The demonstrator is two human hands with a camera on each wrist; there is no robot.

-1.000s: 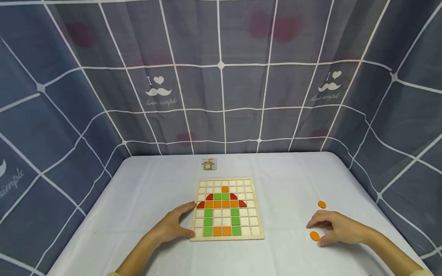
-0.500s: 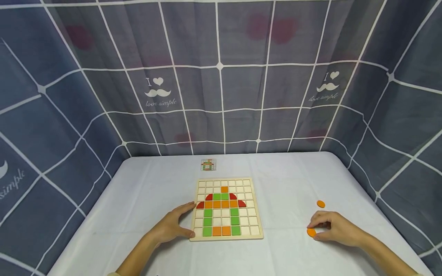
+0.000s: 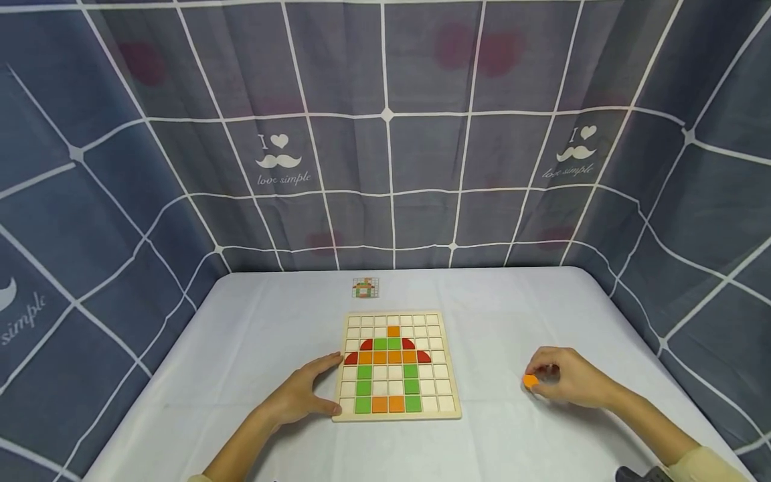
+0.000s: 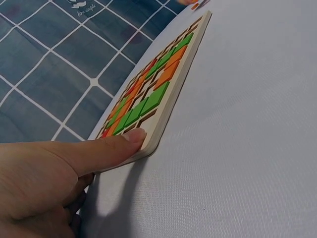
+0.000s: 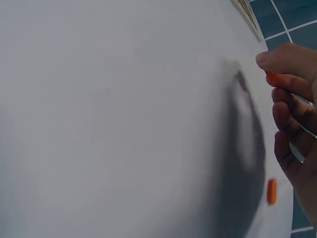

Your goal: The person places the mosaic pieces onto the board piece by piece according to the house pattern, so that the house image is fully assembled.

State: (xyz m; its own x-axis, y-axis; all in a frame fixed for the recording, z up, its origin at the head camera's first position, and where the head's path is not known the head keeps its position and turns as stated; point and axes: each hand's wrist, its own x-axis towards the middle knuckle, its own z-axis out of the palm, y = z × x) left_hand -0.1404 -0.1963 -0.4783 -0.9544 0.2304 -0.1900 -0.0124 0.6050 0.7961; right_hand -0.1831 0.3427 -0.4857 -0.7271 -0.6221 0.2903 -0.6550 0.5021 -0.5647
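My left hand [image 3: 304,395] rests against the left side of a wooden grid board [image 3: 442,375], fingers extended. Its straight thumb [image 4: 116,146] presses on the near left corner. Green and orange square tiles and red rounded corner tiles sit in the board's cells, forming a mushroom-like picture. To the right of the board, my right hand [image 3: 572,378] pinches an orange disc [image 3: 530,381] between thumb and fingertips, above the cloth. A second orange disc [image 5: 272,192] lies on the cloth below this hand in the right wrist view; the hand hides it in the head view.
A small picture card [image 3: 365,288] with a similar coloured pattern lies beyond the board. White cloth [image 3: 253,308] covers the table, and dark checked curtains [image 3: 421,154] hang behind and at both sides. A dark object [image 3: 641,474] shows beside the right sleeve.
The right hand has closed its fingertips on the nearer orange disc, lifted it and shifted left and away from the body. It now covers the other disc. The left hand and board stay put.
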